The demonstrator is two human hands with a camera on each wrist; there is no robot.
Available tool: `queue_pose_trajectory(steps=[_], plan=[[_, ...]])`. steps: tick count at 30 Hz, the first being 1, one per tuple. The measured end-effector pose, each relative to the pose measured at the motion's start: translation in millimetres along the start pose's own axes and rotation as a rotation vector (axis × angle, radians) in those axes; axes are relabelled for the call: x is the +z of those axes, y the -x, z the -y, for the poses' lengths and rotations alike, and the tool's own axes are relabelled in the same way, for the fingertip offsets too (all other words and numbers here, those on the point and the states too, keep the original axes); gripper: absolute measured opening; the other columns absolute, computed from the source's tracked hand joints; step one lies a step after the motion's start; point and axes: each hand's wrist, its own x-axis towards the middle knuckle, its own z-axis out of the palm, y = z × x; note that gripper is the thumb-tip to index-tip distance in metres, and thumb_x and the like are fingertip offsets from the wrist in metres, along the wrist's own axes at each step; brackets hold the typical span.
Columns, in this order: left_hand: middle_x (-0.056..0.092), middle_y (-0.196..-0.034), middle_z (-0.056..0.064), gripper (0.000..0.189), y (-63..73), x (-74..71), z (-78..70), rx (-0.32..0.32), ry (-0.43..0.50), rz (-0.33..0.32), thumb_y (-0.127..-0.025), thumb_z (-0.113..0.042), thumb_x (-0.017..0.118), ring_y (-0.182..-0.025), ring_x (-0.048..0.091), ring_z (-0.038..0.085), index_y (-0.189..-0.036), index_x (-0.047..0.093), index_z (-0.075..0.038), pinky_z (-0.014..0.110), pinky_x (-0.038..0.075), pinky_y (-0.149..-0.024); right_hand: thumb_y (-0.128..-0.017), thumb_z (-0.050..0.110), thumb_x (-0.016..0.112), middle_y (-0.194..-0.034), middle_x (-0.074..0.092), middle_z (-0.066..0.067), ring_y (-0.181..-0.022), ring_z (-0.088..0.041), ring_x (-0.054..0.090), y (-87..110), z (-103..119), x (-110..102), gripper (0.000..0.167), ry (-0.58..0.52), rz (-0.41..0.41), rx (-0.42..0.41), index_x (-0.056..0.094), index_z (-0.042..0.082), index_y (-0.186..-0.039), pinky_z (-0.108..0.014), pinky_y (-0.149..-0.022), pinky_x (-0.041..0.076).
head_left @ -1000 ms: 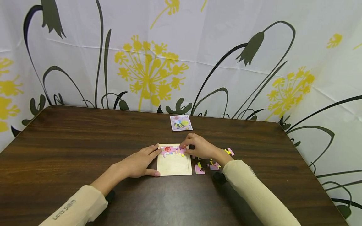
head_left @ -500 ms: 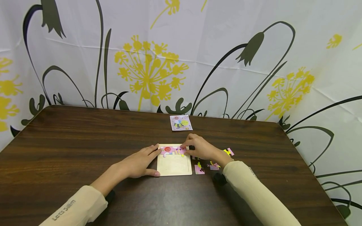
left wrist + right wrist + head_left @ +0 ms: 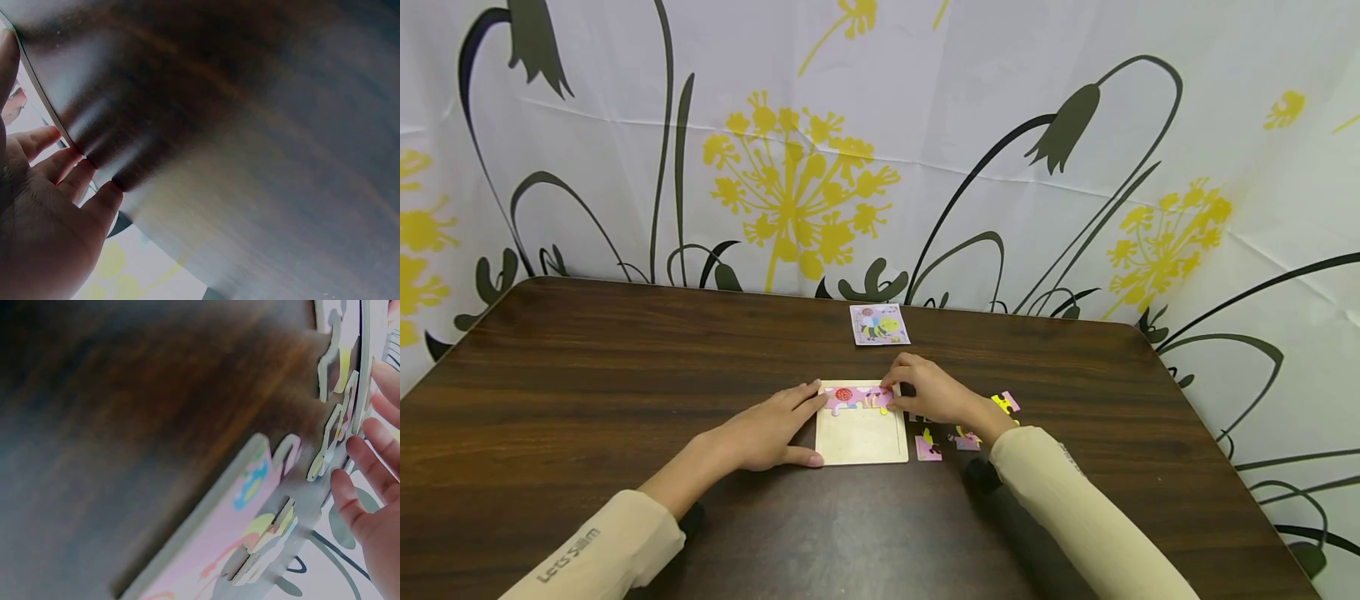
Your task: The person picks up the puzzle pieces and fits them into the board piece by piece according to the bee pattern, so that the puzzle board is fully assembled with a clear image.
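A shallow light wooden puzzle tray [image 3: 861, 440] lies on the table, with pink jigsaw pieces [image 3: 844, 398] along its far side. My left hand [image 3: 766, 432] rests at the tray's left edge, thumb near the front corner and fingers extended; the left wrist view shows the fingertips against the tray's edge [image 3: 45, 103]. At the far right corner, my right hand [image 3: 931, 393] pinches a pink and yellow puzzle piece [image 3: 877, 399] between thumb and index finger, down in the row. In the right wrist view, the right hand's other fingers [image 3: 375, 440] are loosely bent.
Right of the tray lie several loose puzzle pieces, among them one pink and yellow piece [image 3: 928, 448], another [image 3: 967, 440] beneath the right forearm and a farther one [image 3: 1009, 402]. A square bee picture card [image 3: 880, 325] lies near the back edge. A flowered cloth [image 3: 970, 167] hangs behind.
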Motion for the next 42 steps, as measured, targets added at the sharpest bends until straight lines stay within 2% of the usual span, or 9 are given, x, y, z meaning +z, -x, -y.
queue_pose_trajectory(steps=[11, 22, 28, 34, 42], plan=[[0.023, -0.145, 0.024, 0.081, -0.3, 0.7, 1.5, 0.01, -0.01, -0.006, -0.081, -0.043, 0.064, -0.13, 0.024, 0.04, -0.14, 0.031, 0.003, 0.051, 0.026, -0.102, -0.08, 0.012, 0.071, -0.095, 0.054, -0.005, -0.089, -0.018, 0.052, -0.5, 1, -1, 0.021, -0.011, 0.0, 0.017, 0.067, 0.005, -0.099, -0.03, -0.082, 0.044], [0.023, -0.145, 0.023, 0.082, -0.8, -0.6, 1.0, 0.002, -0.012, 0.0, -0.081, -0.045, 0.064, -0.131, 0.024, 0.04, -0.14, 0.031, 0.002, 0.051, 0.026, -0.102, -0.083, 0.009, 0.067, -0.094, 0.054, -0.005, -0.088, -0.018, 0.05, 0.4, 1, -3, 0.016, -0.007, 0.004, 0.008, 0.07, 0.009, -0.099, -0.029, -0.077, 0.044], [0.023, -0.145, 0.023, 0.081, -0.7, -0.6, -0.2, -0.003, -0.009, 0.008, -0.082, -0.044, 0.063, -0.131, 0.024, 0.04, -0.14, 0.03, 0.003, 0.051, 0.026, -0.102, -0.083, 0.009, 0.067, -0.095, 0.055, -0.005, -0.089, -0.019, 0.051, 1.8, 0, -4, 0.016, -0.048, 0.004, 0.017, 0.069, 0.009, -0.1, -0.031, -0.077, 0.044], [0.022, -0.145, 0.023, 0.082, -0.7, 0.1, 0.8, -0.002, -0.01, 0.006, -0.082, -0.045, 0.063, -0.131, 0.024, 0.04, -0.14, 0.03, 0.002, 0.051, 0.026, -0.102, -0.084, 0.011, 0.067, -0.101, 0.059, -0.004, -0.093, -0.018, 0.054, 6.2, -3, -12, 0.023, -0.086, 0.001, 0.019, 0.067, 0.005, -0.106, -0.034, -0.082, 0.046], [0.022, -0.146, 0.023, 0.082, -1.3, 0.2, 0.2, -0.006, -0.007, 0.009, -0.081, -0.045, 0.063, -0.131, 0.024, 0.039, -0.14, 0.03, 0.002, 0.051, 0.026, -0.102, -0.084, 0.014, 0.067, -0.1, 0.06, -0.004, -0.094, -0.017, 0.056, 19.4, -11, -29, 0.023, -0.047, 0.036, 0.029, 0.066, 0.004, -0.104, -0.033, -0.084, 0.045]])
